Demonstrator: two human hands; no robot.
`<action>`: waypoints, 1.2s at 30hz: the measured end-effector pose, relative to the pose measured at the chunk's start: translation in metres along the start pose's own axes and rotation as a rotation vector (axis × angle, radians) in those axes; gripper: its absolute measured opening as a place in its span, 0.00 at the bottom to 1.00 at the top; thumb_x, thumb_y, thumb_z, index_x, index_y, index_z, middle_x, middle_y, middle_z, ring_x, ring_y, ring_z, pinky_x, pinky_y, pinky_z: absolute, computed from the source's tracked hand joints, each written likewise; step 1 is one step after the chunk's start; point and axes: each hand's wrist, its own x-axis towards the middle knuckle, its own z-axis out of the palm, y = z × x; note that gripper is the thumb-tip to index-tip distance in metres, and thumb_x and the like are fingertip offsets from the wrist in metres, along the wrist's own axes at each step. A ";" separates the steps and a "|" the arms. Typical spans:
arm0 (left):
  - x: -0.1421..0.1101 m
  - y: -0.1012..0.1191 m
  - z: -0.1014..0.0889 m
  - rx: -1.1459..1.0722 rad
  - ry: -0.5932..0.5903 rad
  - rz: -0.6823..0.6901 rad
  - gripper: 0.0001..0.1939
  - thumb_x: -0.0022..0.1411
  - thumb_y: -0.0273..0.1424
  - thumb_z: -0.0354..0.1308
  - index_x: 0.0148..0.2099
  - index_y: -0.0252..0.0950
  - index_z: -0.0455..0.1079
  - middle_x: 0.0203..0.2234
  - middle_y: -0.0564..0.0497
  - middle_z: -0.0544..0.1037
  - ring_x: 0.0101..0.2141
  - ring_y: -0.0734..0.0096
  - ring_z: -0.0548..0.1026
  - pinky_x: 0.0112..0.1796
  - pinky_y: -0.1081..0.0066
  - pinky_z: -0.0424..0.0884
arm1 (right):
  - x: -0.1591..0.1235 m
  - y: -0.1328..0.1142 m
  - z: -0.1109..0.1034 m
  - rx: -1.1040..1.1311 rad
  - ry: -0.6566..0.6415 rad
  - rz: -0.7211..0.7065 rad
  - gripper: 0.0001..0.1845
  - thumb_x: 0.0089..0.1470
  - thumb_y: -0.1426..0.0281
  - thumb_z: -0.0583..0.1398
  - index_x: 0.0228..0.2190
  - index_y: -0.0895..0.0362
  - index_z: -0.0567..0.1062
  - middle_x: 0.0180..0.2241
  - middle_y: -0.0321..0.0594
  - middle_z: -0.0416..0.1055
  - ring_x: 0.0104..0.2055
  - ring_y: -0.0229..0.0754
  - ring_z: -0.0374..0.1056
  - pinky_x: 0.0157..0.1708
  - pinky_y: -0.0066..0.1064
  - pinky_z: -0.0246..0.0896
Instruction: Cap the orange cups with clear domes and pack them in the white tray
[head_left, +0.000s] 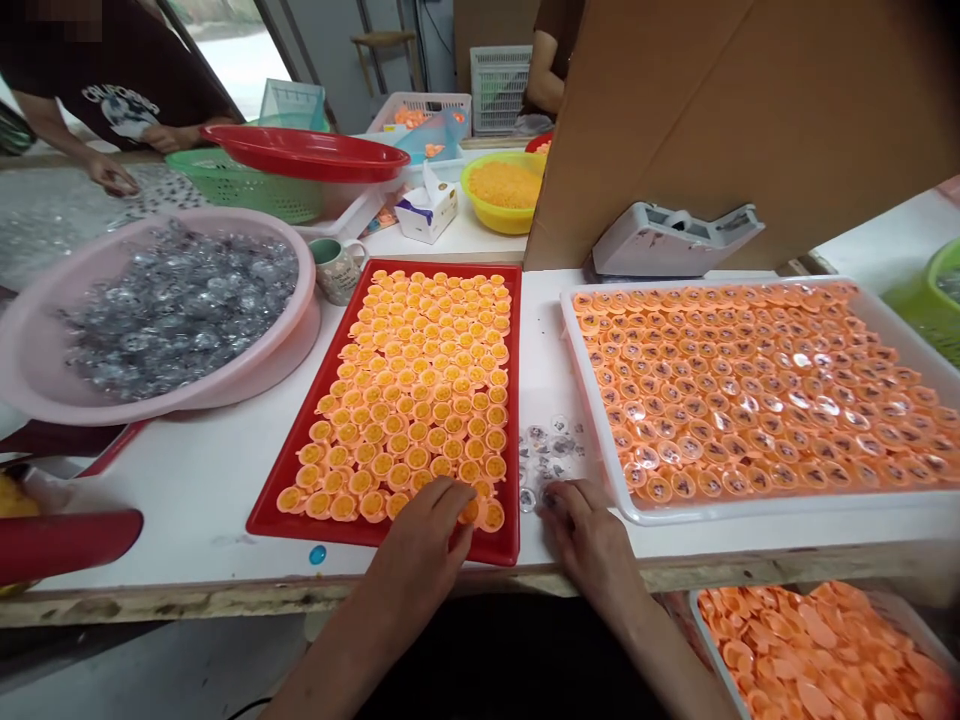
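Observation:
My left hand (pixel 429 535) is over the near edge of the red tray (pixel 385 549), its thumb and fingers closed round a small orange plastic cup (pixel 469 512). Rows of similar orange cups (pixel 427 378) with yellow filling cover the tray. Just right of it, my right hand (pixel 589 538) rests low on the white table with its fingertips pinched at a small clear disc (pixel 550 496), partly hidden by the fingers. Several more clear discs with dark prints (pixel 559 447) lie loose beyond those fingers, between the two trays.
At right, a white tray (pixel 637 516) holds rows of orange cups with printed discs. A pink basin (pixel 289 350) of clear plastic pieces stands left, near a mug (pixel 335 272). Cardboard (pixel 720 110) stands behind a tape dispenser (pixel 660 240). Below the table edge sits a bin of orange parts (pixel 817 650).

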 end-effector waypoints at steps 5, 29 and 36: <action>0.003 -0.008 -0.001 -0.102 0.153 0.052 0.11 0.62 0.21 0.52 0.45 0.40 0.65 0.39 0.51 0.76 0.40 0.70 0.75 0.42 0.71 0.72 | -0.005 0.003 0.003 0.121 0.006 0.027 0.13 0.57 0.72 0.55 0.45 0.54 0.69 0.41 0.45 0.69 0.39 0.46 0.70 0.38 0.36 0.69; 0.032 -0.011 -0.001 -0.580 0.050 -0.146 0.11 0.55 0.24 0.56 0.41 0.39 0.72 0.39 0.50 0.75 0.40 0.67 0.74 0.38 0.71 0.73 | 0.027 -0.048 -0.033 1.415 -0.227 0.415 0.06 0.55 0.67 0.64 0.36 0.55 0.78 0.26 0.36 0.71 0.27 0.35 0.66 0.27 0.26 0.63; 0.037 -0.006 0.001 -0.835 0.006 -0.303 0.11 0.54 0.25 0.59 0.41 0.38 0.70 0.35 0.52 0.76 0.37 0.70 0.75 0.38 0.73 0.73 | 0.033 -0.055 -0.032 1.443 -0.287 0.351 0.07 0.58 0.68 0.62 0.40 0.55 0.75 0.26 0.36 0.72 0.27 0.36 0.69 0.29 0.29 0.67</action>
